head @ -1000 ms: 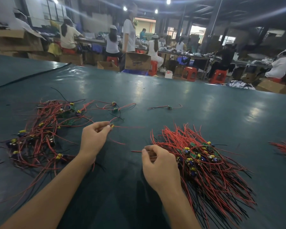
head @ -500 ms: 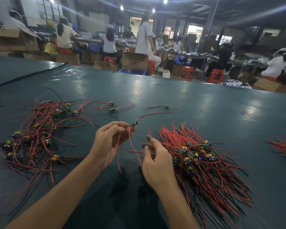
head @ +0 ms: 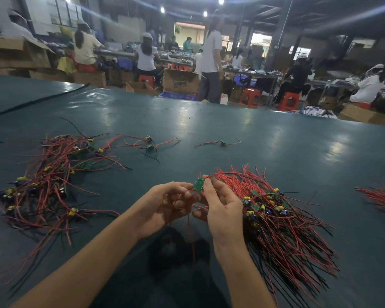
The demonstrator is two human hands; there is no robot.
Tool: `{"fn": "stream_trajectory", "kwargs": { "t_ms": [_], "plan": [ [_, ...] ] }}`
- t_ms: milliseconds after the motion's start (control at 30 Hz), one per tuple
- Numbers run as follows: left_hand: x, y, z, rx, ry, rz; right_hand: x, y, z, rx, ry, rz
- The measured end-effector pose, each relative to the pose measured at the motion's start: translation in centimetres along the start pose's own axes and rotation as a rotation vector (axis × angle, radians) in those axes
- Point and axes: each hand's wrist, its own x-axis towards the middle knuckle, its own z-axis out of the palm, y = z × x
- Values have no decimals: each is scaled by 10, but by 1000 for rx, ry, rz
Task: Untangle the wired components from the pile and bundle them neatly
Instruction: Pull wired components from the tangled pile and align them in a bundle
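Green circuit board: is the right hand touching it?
Touching. The head view shows the right hand pinching the green circuit board at its right edge, no gap between them; the left hand holds its other side.

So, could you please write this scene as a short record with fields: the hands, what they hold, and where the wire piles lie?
left hand: pinches the wired component on its left side
right hand: pinches the same component on its right side
wired component: small green board with red wires, held above the table
tangled pile: left of the hands, red and black wires crossing
aligned bundle: right of the hands, wires roughly parallel
loose piece: lies alone farther back
edge bundle: red wires, cut off at the right frame edge
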Motion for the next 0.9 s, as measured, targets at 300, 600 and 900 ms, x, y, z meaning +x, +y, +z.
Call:
{"fn": "stream_trajectory", "kwargs": {
  "t_ms": [300, 600, 900],
  "plan": [
    [0, 2, -5, -12, -108, -75, 1, -5, -3, 131, 65, 167],
    [-3, -3, -7, 227, -263, 94, 1, -7, -5, 191, 91, 188],
    [-2, -14, 8, 503, -30, 442, 3, -1, -5, 103, 120, 189]
  ]
}}
